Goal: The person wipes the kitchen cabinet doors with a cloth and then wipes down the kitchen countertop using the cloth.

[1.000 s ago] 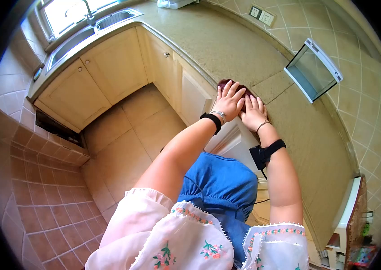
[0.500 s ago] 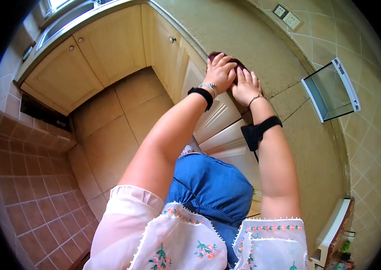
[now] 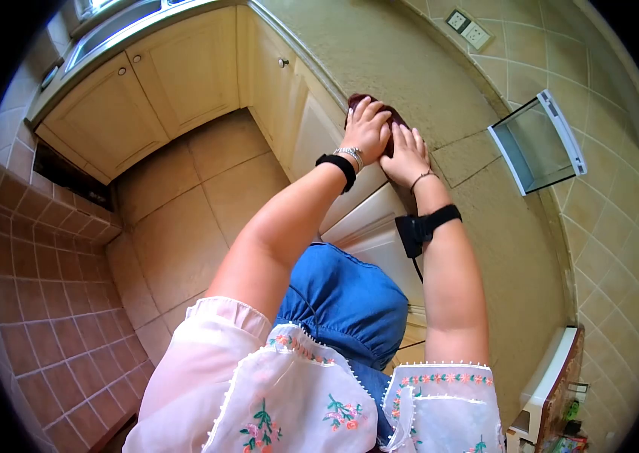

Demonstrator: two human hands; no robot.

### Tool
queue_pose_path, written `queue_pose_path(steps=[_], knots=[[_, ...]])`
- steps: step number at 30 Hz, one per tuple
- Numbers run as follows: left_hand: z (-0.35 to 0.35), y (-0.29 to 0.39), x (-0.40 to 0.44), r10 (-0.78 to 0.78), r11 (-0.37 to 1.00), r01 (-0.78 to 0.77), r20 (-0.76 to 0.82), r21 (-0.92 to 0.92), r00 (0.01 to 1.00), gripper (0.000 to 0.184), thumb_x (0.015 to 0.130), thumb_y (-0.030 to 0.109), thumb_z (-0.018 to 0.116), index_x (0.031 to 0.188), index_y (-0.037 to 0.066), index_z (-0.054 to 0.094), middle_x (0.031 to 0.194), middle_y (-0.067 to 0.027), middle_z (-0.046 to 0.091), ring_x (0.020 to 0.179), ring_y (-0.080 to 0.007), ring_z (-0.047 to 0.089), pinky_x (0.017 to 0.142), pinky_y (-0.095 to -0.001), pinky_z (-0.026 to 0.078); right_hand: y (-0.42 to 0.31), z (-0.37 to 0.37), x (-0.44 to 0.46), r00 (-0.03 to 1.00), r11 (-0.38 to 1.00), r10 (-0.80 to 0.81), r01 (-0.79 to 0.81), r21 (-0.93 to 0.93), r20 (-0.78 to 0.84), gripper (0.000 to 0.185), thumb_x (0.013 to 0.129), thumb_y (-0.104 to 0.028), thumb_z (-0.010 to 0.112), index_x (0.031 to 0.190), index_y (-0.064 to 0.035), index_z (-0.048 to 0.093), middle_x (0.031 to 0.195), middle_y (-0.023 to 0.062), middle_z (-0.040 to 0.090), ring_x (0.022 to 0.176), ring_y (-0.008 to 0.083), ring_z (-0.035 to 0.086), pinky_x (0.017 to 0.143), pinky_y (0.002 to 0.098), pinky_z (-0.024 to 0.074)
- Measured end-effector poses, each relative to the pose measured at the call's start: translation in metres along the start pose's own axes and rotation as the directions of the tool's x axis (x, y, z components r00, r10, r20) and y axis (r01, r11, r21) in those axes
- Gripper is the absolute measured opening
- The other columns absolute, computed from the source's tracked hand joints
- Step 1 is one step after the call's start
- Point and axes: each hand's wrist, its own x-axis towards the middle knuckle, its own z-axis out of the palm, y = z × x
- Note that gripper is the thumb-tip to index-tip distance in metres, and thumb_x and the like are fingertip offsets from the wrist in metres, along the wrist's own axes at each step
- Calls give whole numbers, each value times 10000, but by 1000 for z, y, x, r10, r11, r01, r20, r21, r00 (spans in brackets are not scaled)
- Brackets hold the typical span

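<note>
A dark red cloth [image 3: 391,118] lies on the countertop near its front edge, partly covered by both hands. My left hand [image 3: 367,134] presses down on the cloth, palm down, with its fingers stretched out and apart. Right beside it, my right hand [image 3: 407,156] lies flat with fingers extended, over the lower right part of the cloth. The two hands almost touch at the thumbs. How much cloth lies under the palms is hidden.
The beige countertop [image 3: 478,189] runs along the tiled wall. A glass-sided box with a white frame [image 3: 540,147] stands against that wall, below a double socket [image 3: 469,30]. Cabinet doors [image 3: 184,75] and a sink [image 3: 112,34] are at upper left. A white-topped unit [image 3: 549,370] stands at lower right.
The view has shifted slightly, so the box and socket appear further left. Both hands remain on the cloth. My left fingers are spread wider, and more cloth shows between the hands.
</note>
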Motion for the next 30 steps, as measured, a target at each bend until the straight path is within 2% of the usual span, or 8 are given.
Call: queue_pose_path(steps=[5, 10, 13, 17, 23, 26, 30], knots=[[13, 55, -45, 56, 997, -56, -10, -51, 998, 320, 861, 200, 483, 1141, 86, 584, 1307, -109, 457, 1311, -329, 290, 1078, -536, 192, 37, 6, -68, 999, 1000, -4, 5, 23, -46, 816, 759, -358, 549, 1447, -97, 197, 1496, 124, 205, 1401, 317, 91, 1138, 444, 74], [22, 98, -87, 95, 988, -87, 60, -130, 994, 341, 852, 203, 498, 1169, 94, 561, 1321, -106, 435, 1324, -322, 270, 1085, -568, 153, 80, 23, -122, 983, 995, -101, 104, 12, -151, 803, 781, -387, 570, 1435, -76, 223, 1472, 140, 254, 1383, 338, 151, 1125, 457, 116], [26, 129, -116, 124, 978, -108, 80, -180, 989, 338, 857, 210, 499, 1168, 92, 558, 1330, -100, 428, 1330, -318, 264, 1080, -584, 148, 104, 28, -170, 964, 986, -165, 170, 5, -207, 786, 783, -327, 607, 1420, -51, 239, 1449, 170, 277, 1364, 368, 185, 1116, 465, 159], [34, 161, -150, 149, 966, -135, 47, -219, 988, 343, 859, 206, 506, 1181, 97, 553, 1339, -88, 427, 1342, -305, 260, 1083, -580, 142, 118, 27, -213, 967, 987, -159, 158, -20, -197, 780, 778, -289, 620, 1415, -42, 243, 1438, 177, 291, 1358, 377, 191, 1114, 463, 167], [37, 148, -150, 206, 956, -189, 55, -224, 977, 365, 857, 224, 521, 1205, 117, 543, 1365, -74, 413, 1351, -284, 259, 1099, -561, 74, 108, 28, -211, 977, 994, -90, 77, -78, -191, 787, 764, -273, 635, 1400, -14, 251, 1426, 206, 294, 1349, 399, 197, 1110, 477, 170], [32, 128, -142, 352, 918, -339, 31, -208, 935, 431, 854, 246, 531, 1271, 141, 503, 1416, -68, 374, 1364, -267, 252, 1107, -546, 45, 102, 22, -204, 977, 994, -93, 80, -77, -192, 792, 763, -277, 631, 1398, -4, 244, 1427, 220, 280, 1350, 406, 188, 1111, 489, 156], [30, 109, -130, 367, 909, -354, 21, -220, 930, 464, 849, 250, 535, 1301, 157, 481, 1430, -69, 360, 1369, -273, 243, 1115, -526, 40, 83, 15, -187, 985, 992, -90, 75, -106, -147, 801, 762, -309, 620, 1400, -10, 238, 1434, 218, 262, 1353, 407, 179, 1112, 502, 136]])
